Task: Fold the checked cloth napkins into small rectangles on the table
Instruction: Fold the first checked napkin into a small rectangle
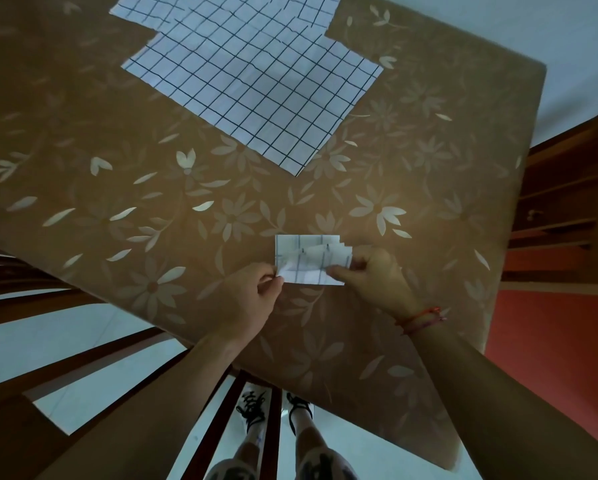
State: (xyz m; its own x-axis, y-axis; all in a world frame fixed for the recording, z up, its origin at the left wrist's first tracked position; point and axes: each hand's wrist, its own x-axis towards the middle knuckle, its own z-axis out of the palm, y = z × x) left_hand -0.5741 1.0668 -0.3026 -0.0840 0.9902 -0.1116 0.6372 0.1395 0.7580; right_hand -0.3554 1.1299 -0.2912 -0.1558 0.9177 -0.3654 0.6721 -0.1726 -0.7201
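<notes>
Head view: the folded napkin lies on the table, on the side near you, already down to a small rectangle. Your left hand pinches its lower left corner between thumb and fingertips. Your right hand pinches the lower right edge, fingers curled over the layers. At the right edge the layers sit in steps, not flush. The upper flap looks puffed rather than pressed flat. The unfolded napkins lie spread and overlapping at the far side, well apart from both hands.

Step, as judged: squaring or closing the last fold of this piece.

Risks from here:
- If you pull the two pinches apart unevenly, the stepped layers will likely slide further and the rectangle skews.
- If you let go before creasing, the puffed flap may spring open, since the cloth looks light.
- If you lift by one corner only, the inner folds may drop out.
</notes>
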